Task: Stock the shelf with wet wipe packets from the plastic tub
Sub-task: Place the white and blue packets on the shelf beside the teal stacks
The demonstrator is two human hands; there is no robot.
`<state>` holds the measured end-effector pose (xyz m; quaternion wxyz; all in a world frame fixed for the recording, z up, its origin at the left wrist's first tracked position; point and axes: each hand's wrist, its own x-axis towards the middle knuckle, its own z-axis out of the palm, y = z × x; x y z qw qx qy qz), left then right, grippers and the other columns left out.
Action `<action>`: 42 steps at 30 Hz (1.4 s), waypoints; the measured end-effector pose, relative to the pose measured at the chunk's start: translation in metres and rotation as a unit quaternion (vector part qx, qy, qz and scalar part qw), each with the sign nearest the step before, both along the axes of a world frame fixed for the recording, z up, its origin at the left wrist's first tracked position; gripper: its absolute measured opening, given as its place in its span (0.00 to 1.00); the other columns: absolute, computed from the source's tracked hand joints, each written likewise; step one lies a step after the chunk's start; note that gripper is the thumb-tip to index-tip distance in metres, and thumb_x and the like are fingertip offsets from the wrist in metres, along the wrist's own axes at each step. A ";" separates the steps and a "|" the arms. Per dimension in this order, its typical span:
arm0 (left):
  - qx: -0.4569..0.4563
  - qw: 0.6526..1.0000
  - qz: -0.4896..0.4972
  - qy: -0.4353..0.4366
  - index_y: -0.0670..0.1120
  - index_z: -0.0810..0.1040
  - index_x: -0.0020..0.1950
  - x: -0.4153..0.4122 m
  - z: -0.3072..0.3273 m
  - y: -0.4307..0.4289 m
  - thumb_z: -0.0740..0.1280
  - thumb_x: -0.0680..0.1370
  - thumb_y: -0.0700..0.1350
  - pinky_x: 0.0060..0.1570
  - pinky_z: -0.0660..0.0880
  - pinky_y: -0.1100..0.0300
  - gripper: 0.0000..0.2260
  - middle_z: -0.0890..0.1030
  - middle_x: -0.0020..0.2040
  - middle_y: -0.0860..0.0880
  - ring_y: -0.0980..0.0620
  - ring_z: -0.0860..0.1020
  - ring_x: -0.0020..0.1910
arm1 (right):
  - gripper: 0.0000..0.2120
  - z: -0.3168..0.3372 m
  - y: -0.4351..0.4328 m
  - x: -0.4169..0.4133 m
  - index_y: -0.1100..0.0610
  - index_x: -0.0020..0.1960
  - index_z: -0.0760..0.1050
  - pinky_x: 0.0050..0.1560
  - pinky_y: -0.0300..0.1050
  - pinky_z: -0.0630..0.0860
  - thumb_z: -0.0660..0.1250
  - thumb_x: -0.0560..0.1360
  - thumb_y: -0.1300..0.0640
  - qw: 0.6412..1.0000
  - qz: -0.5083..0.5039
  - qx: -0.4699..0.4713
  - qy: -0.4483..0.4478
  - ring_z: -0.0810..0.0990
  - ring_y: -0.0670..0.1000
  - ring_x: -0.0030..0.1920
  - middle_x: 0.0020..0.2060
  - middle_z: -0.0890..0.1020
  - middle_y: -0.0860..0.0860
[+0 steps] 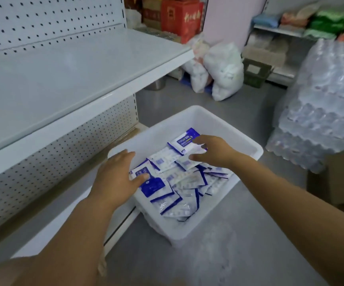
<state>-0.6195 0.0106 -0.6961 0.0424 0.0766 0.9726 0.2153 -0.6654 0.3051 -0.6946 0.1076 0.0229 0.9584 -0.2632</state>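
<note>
A white plastic tub (247, 144) stands on the grey floor beside the shelf unit. Several blue-and-white wet wipe packets (179, 182) lie loose in it. My left hand (117, 176) reaches into the tub's left side, with fingers and thumb closing round a packet (152, 185). My right hand (212, 150) hovers over the far side, its thumb and fingers curled round the edge of a blue-and-white packet (182, 141). The white shelf board (68, 79) runs along the left, with nothing on it.
Below the board is a perforated back panel (53, 157) and a low base shelf. White sacks (222, 71) lie on the floor behind the tub. Shrink-wrapped water bottle packs (321, 104) are stacked at right, and a brown cardboard box (342, 178) sits at the right edge.
</note>
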 end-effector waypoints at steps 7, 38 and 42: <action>-0.004 0.999 -0.022 -0.032 0.49 0.65 0.78 -0.011 -0.024 -0.001 0.69 0.76 0.62 0.77 0.57 0.45 0.34 0.65 0.79 0.47 0.48 0.60 0.79 | 0.38 -0.052 0.012 -0.021 0.47 0.71 0.71 0.67 0.48 0.70 0.80 0.65 0.39 0.996 0.013 0.059 -0.070 0.72 0.53 0.69 0.71 0.73 0.48; 0.441 0.865 0.157 -0.180 0.45 0.79 0.57 -0.039 -0.014 0.021 0.72 0.78 0.48 0.47 0.84 0.52 0.11 0.86 0.49 0.47 0.51 0.86 0.46 | 0.17 -0.017 -0.063 -0.017 0.53 0.58 0.72 0.48 0.42 0.84 0.60 0.80 0.41 0.965 0.013 -0.254 -0.062 0.84 0.47 0.52 0.52 0.83 0.46; 0.457 0.845 0.243 -0.131 0.44 0.79 0.59 -0.047 -0.020 0.004 0.72 0.78 0.44 0.43 0.84 0.52 0.11 0.86 0.50 0.44 0.47 0.86 0.46 | 0.16 -0.030 -0.048 -0.016 0.55 0.54 0.77 0.55 0.51 0.82 0.65 0.79 0.42 0.986 0.033 -0.151 -0.059 0.85 0.46 0.46 0.46 0.86 0.48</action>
